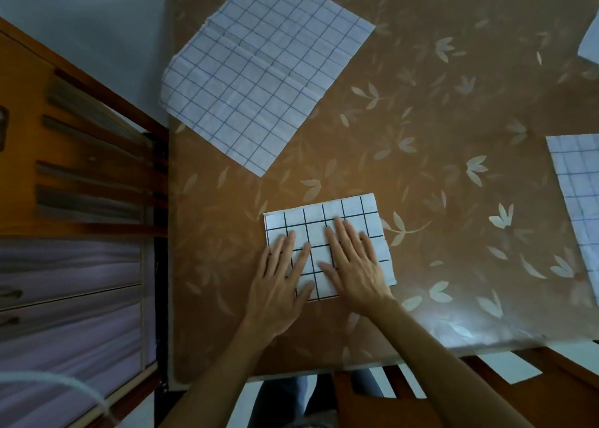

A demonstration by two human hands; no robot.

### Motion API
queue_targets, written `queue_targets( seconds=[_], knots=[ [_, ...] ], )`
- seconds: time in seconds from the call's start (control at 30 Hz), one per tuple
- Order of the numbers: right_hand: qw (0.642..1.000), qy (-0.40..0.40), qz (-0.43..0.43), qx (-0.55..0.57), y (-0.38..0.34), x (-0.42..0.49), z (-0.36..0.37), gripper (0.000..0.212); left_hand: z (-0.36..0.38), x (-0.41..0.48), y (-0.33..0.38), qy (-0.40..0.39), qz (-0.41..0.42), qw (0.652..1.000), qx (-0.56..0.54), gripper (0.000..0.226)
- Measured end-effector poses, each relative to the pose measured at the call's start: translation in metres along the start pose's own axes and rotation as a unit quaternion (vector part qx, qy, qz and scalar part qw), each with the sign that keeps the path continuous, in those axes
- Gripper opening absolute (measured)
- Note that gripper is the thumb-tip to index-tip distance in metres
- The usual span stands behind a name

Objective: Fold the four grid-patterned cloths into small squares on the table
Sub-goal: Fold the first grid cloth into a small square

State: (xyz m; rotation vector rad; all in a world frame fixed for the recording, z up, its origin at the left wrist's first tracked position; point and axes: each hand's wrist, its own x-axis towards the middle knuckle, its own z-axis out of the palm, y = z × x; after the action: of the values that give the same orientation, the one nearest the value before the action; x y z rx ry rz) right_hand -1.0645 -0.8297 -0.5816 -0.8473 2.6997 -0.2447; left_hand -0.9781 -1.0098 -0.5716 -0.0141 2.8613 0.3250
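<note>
Your left hand (281,273) and right hand (354,260) lie flat, gripping nothing, pressing the folded black-grid cloth (353,210); next it likely needs halving toward nine o'clock.

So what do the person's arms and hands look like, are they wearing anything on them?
The left hand and right hand are bare, slim and long-fingered. No gloves, rings, watch or bracelet show, and no sleeves: both forearms are uncovered down to the picture's lower edge.
</note>
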Motion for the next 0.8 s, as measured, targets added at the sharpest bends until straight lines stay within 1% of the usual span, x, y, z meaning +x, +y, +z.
queue_targets(
  seconds=[0.07, 0.17, 0.27, 0.33, 0.4, 0.5, 0.53, 0.57, 0.67, 0.73, 0.8],
  knots=[
    [1.0, 0.005, 0.0, -0.02, 0.015, -0.003, -0.003, 0.071, 0.0, -0.002, -0.004, -0.008, -0.018, 1.0, 0.003, 0.074],
    [0.999, 0.001, 0.015, -0.032, 0.038, -0.009, -0.011, 0.069, -0.001, -0.002, -0.003, -0.012, -0.035, 0.999, 0.009, 0.075],
    [1.0, -0.006, 0.018, -0.024, 0.045, -0.012, -0.017, 0.068, -0.004, -0.002, -0.002, -0.014, -0.038, 0.999, 0.019, 0.075],
    [1.0, 0.009, 0.024, -0.001, 0.041, -0.014, -0.02, 0.064, -0.007, -0.003, -0.002, -0.013, -0.036, 0.999, 0.025, 0.074],
    [0.995, 0.049, 0.069, 0.059, 0.037, -0.021, -0.026, 0.057, -0.01, -0.004, 0.0, -0.012, -0.029, 0.999, 0.029, 0.073],
    [0.967, 0.123, 0.174, 0.143, 0.032, -0.042, -0.036, 0.047, -0.016, -0.003, 0.002, -0.023, -0.019, 0.999, 0.039, 0.073],
    [0.955, 0.133, 0.209, 0.164, 0.03, -0.049, -0.038, 0.045, -0.018, -0.003, 0.002, -0.025, -0.019, 0.999, 0.042, 0.073],
    [0.943, 0.13, 0.241, 0.188, 0.026, -0.057, -0.041, 0.042, -0.02, -0.002, 0.003, -0.024, -0.019, 0.999, 0.044, 0.074],
    [0.909, 0.068, 0.322, 0.255, 0.02, -0.07, -0.045, 0.039, -0.024, -0.002, 0.01, -0.01, -0.016, 0.999, 0.041, 0.075],
    [0.885, 0.046, 0.359, 0.293, 0.018, -0.073, -0.048, 0.035, -0.024, -0.003, 0.019, 0.0, 0.01, 0.999, 0.04, 0.072],
    [0.849, 0.031, 0.395, 0.349, 0.015, -0.072, -0.052, 0.029, -0.023, -0.006, 0.03, 0.009, 0.037, 0.999, 0.022, 0.068]
  ],
)
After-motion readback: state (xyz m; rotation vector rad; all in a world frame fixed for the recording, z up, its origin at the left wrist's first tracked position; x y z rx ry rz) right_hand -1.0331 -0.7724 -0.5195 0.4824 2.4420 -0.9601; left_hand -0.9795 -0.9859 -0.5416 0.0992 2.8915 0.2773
